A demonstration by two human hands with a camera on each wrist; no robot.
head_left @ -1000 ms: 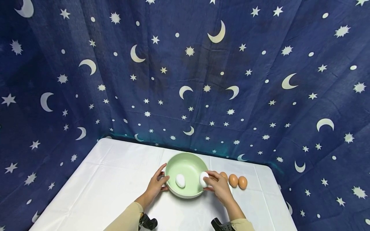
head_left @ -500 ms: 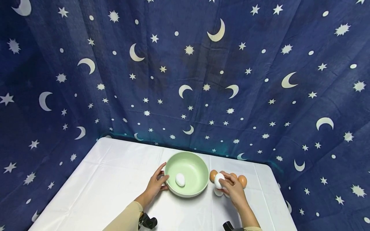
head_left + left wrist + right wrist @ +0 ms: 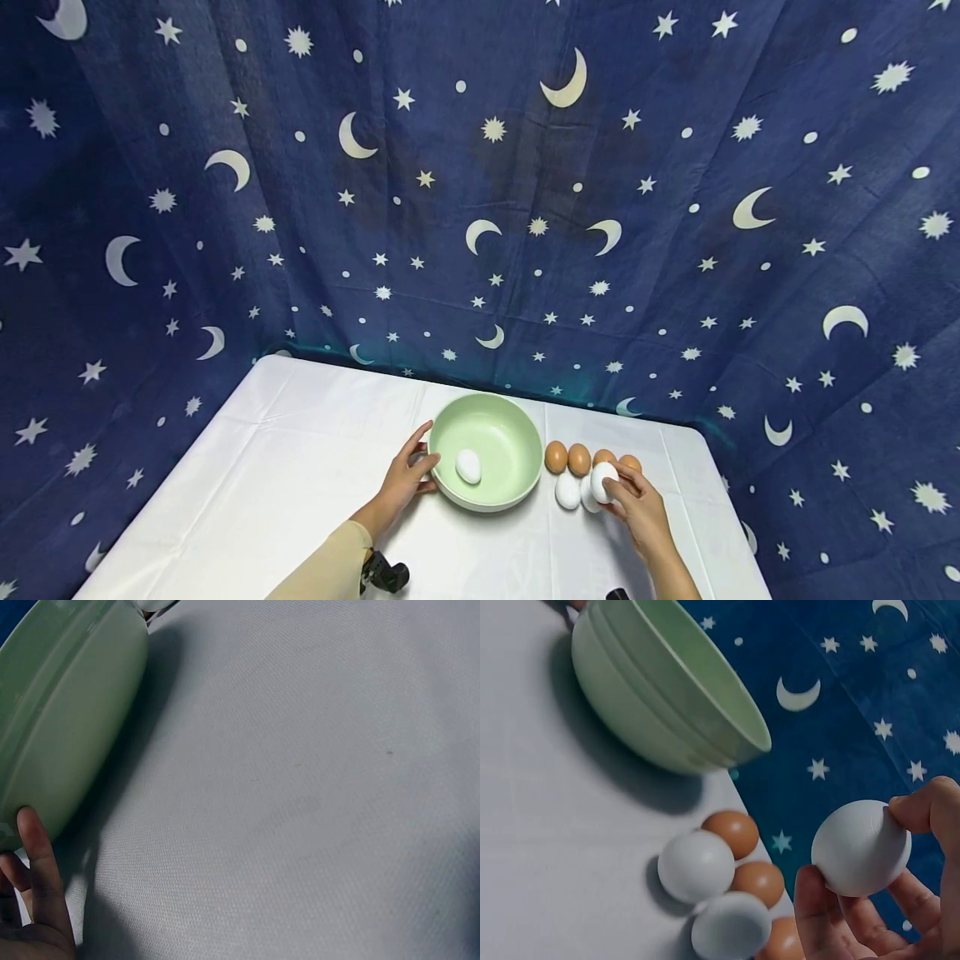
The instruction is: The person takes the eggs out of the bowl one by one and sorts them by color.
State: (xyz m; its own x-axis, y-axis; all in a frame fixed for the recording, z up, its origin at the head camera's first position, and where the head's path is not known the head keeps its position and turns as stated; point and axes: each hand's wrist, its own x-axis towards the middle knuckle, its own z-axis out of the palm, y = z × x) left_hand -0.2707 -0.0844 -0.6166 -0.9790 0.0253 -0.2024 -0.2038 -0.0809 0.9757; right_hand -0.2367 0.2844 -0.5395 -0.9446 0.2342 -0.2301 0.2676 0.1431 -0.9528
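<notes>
A white egg (image 3: 603, 482) is held in my right hand (image 3: 637, 506), pinched between thumb and fingertips; in the right wrist view the egg (image 3: 861, 847) is lifted off the cloth. Beneath and beside it, two white eggs lie on the table, the left white egg (image 3: 567, 492) nearer the bowl. Behind them runs a row of several brown eggs (image 3: 578, 459). My left hand (image 3: 401, 479) grips the left side of a light green bowl (image 3: 502, 454), thumb at the rim and fingers along the outer wall. One white egg (image 3: 468, 467) lies inside the bowl.
A white cloth covers the table (image 3: 315, 450). A dark blue curtain (image 3: 420, 208) with moons and stars hangs behind and at both sides. A black wrist device (image 3: 384, 575) is on the left forearm.
My right hand has carried the white egg from the bowl's right rim rightward to the egg rows, uncovering brown and white eggs. The left hand stays at the bowl.
</notes>
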